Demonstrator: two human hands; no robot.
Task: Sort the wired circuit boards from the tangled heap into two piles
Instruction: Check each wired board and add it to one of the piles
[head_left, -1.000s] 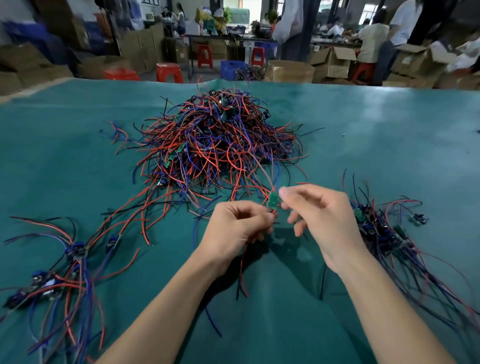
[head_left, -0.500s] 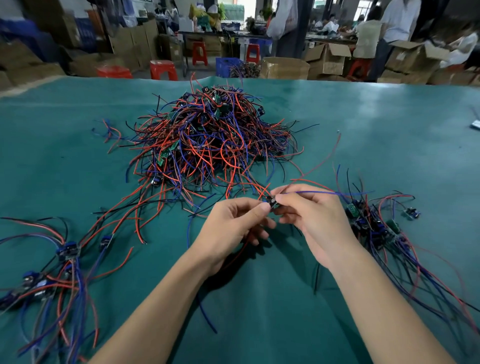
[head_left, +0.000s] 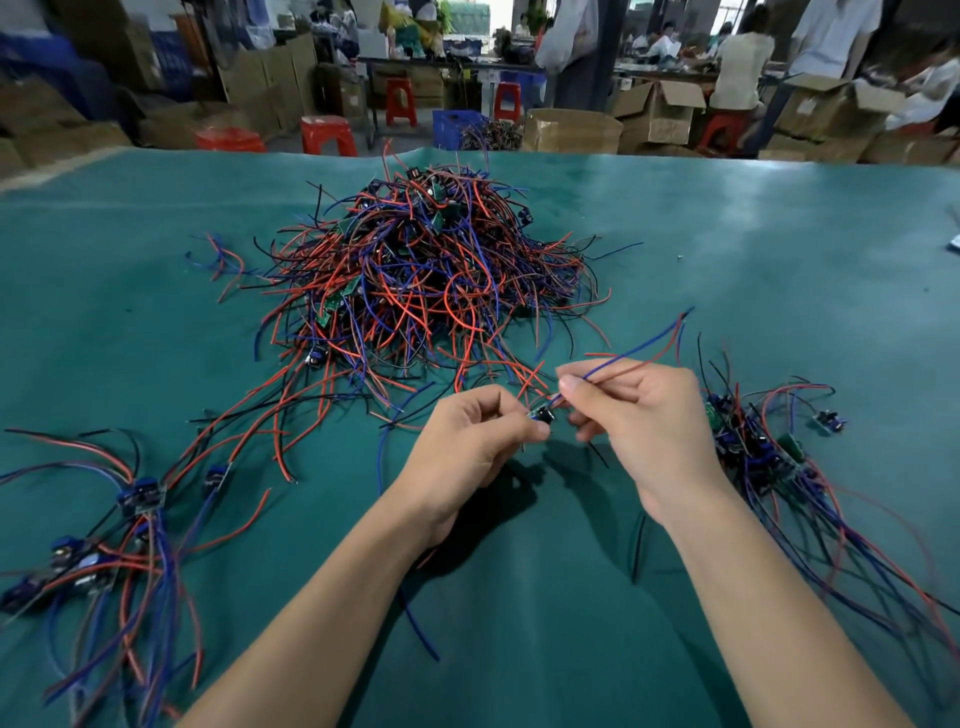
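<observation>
A tangled heap (head_left: 431, 280) of red, blue and black wires with small green boards lies mid-table. My left hand (head_left: 467, 447) pinches a small wired circuit board (head_left: 541, 414) just in front of the heap. My right hand (head_left: 644, 421) pinches that board's blue and red wires (head_left: 623, 358), which stick up to the right. One sorted pile (head_left: 93, 545) with blue parts lies at the near left. A second pile (head_left: 769, 452) lies at the right, beside my right wrist.
A green cloth (head_left: 779, 270) covers the table. Beyond its far edge stand cardboard boxes (head_left: 571, 130), red stools (head_left: 327, 132), a blue crate (head_left: 454, 127) and several people at other benches. Loose wires trail from both piles toward the near edge.
The held board turned from green face up to edge on between my fingers. My right hand shifted from the board onto its wires, which now stretch up to the right.
</observation>
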